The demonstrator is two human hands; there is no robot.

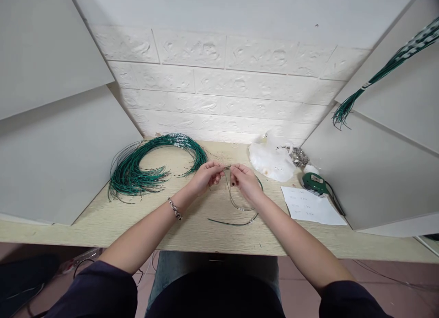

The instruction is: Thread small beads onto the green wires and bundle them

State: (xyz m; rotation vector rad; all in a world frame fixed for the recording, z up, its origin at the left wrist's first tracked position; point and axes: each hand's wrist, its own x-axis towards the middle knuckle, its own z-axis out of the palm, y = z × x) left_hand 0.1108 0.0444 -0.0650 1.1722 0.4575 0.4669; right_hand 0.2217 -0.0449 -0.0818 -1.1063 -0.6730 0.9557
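Observation:
My left hand (208, 176) and my right hand (246, 183) face each other a short gap apart, just above the table's middle. Both have fingertips pinched on the dark ends of thin green wire (230, 224). From there the wire loops down onto the table and bends back below my right hand, with small white pieces on it near the bend. Its free end points left. Beside my left hand lies a big curved bundle of similar green wires (126, 174), with many white pieces grouped along its top.
A white plastic bag (270, 160) sits against the brick-patterned wall, beside a heap of small metallic pieces (299, 157). Further right are a green tape measure (314, 184) and a handwritten paper (310, 207). Another green wire bundle (380, 74) hangs on the right panel. Grey panels flank the table.

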